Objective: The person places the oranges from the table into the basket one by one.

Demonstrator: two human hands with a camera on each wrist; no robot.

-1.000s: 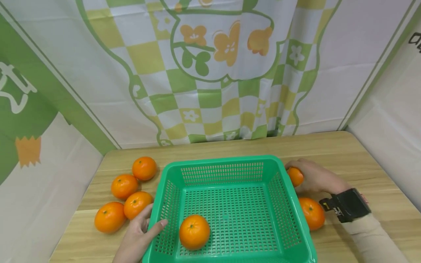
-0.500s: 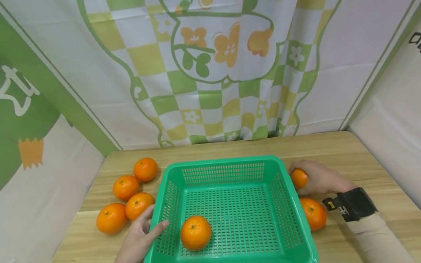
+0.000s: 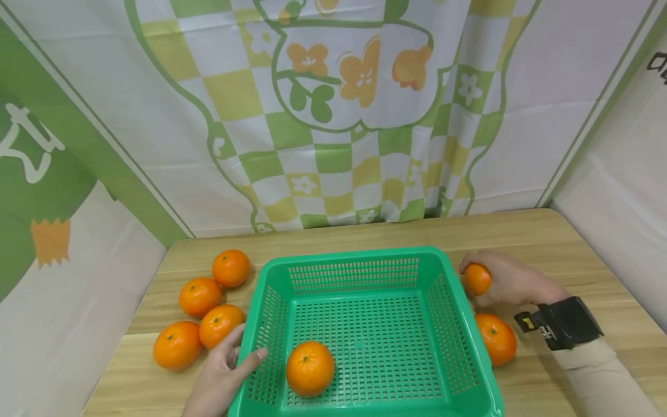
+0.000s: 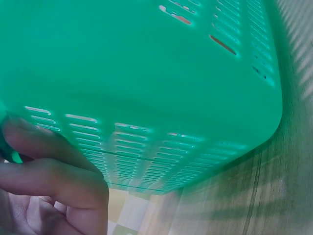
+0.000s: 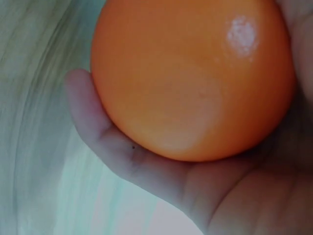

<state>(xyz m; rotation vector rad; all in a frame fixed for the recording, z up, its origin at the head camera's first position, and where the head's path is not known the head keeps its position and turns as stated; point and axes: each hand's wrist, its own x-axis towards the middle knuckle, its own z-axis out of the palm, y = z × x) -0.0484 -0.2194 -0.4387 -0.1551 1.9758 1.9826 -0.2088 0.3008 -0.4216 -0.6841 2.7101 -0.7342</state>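
Observation:
My right hand (image 3: 508, 280) grips an orange (image 3: 477, 280) just beyond the right rim of a green plastic basket (image 3: 359, 255). Up close in the right wrist view, a finger curls under the smooth orange (image 5: 190, 83), which sits against the palm. At the basket's left side, my left hand (image 3: 221, 368) holds the rim, thumb over the inner wall and fingers outside. The left wrist view shows those bent fingers (image 4: 54, 171) beside the slotted basket wall (image 4: 122, 78). One orange (image 3: 310, 369) lies inside the basket, toward its left.
Several oranges (image 3: 177, 346) are grouped on the wooden table (image 3: 135, 353) left of the basket. Another orange (image 3: 496, 339) rests by the basket's right wall, below my right wrist. Behind the table hangs a checked, flowered curtain (image 3: 333, 156).
My right hand has shifted slightly right with the orange, away from the basket rim. My left hand keeps its hold on the basket.

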